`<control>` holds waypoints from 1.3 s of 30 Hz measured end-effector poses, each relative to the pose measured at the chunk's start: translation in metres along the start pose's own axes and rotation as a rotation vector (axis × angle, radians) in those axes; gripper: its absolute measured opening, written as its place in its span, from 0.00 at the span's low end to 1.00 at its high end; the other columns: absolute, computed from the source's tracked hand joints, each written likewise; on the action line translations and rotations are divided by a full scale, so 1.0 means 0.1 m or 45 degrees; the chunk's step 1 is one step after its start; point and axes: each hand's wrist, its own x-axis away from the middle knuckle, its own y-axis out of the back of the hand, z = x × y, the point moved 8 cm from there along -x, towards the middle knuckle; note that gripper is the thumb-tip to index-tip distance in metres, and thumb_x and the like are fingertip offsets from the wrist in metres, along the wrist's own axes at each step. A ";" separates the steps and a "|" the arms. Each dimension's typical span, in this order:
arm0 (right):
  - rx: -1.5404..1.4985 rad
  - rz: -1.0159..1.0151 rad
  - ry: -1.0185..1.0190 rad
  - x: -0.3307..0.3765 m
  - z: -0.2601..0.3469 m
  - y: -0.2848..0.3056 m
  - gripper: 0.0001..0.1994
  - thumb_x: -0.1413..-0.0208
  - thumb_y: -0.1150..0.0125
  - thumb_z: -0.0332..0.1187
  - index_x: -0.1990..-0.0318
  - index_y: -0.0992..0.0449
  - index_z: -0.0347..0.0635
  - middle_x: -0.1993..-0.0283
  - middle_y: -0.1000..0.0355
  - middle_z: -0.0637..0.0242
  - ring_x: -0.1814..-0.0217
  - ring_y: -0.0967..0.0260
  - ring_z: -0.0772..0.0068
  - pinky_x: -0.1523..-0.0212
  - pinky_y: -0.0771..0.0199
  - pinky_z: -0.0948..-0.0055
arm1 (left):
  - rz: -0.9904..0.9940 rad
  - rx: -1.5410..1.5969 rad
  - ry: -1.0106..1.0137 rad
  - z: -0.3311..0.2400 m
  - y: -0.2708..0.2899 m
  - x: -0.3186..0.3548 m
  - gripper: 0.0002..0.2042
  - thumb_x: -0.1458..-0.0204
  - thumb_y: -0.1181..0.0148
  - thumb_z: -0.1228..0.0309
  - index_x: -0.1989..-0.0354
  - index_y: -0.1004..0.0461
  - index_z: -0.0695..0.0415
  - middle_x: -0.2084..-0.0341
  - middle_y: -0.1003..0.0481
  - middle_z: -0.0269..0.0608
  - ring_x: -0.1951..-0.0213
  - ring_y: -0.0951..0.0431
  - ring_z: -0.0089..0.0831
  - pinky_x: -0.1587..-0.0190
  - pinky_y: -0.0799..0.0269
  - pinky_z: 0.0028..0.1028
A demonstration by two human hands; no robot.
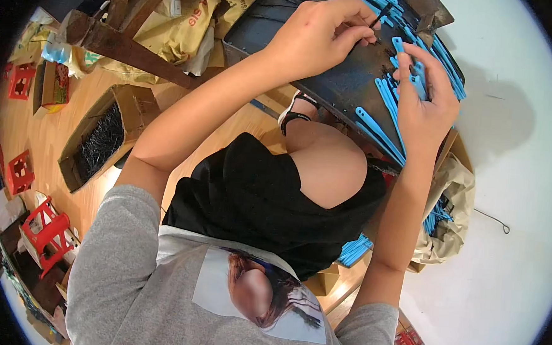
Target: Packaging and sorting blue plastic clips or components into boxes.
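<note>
My left hand (319,39) is over the dark work surface (337,94), its thumb and fingers pinched on a thin black strip (381,16). To its right, my right hand (430,103) is closed around a few flat blue plastic handles (419,81), one of which sticks up past the fingertips and has a small hole in its end. The hands are apart. More blue handles (380,129) lie loose below and left of my right hand. Others are spread along the far and right edges of the surface. My right palm and the lower ends of the held handles are hidden.
A carton (139,110) of black strips stands on the floor at left, near red plastic stools (48,234). Yellow sacks (193,31) and a wooden beam (131,59) lie beyond my left arm. At right, a paper-lined box (459,231) holds blue handles beside a white wall (510,168).
</note>
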 end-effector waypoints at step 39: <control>-0.010 -0.202 0.108 -0.09 -0.12 0.12 0.10 0.55 0.38 0.33 0.67 0.25 0.37 0.85 0.42 0.81 0.82 0.51 0.91 0.81 0.52 0.88 | 0.205 -0.231 -0.171 -0.06 -0.20 -0.22 0.05 0.57 0.47 0.78 0.71 0.29 0.65 0.80 0.28 0.47 0.76 0.26 0.38 0.75 0.31 0.26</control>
